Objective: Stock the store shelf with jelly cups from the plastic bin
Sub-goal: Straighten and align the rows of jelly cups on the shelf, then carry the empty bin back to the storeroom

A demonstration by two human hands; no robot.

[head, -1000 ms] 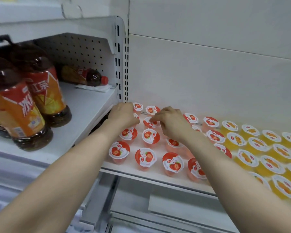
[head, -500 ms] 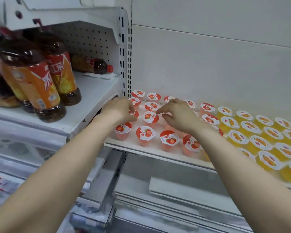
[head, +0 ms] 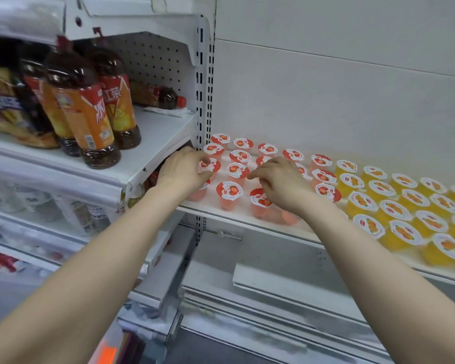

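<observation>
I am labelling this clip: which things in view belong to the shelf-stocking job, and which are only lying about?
Job: red jelly cups, yellow jelly cups, shelf, left hand, right hand.
Lying about: tea bottles, fallen bottle, snack bag.

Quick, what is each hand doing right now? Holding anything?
Left hand: fingers curled round a red jelly cup.
Right hand: fingers curled; whether they hold anything cannot be told.

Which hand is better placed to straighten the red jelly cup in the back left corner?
Likely left: the left hand is near the corner cup, at the far left; the right hand is further right, other cups between.
</observation>
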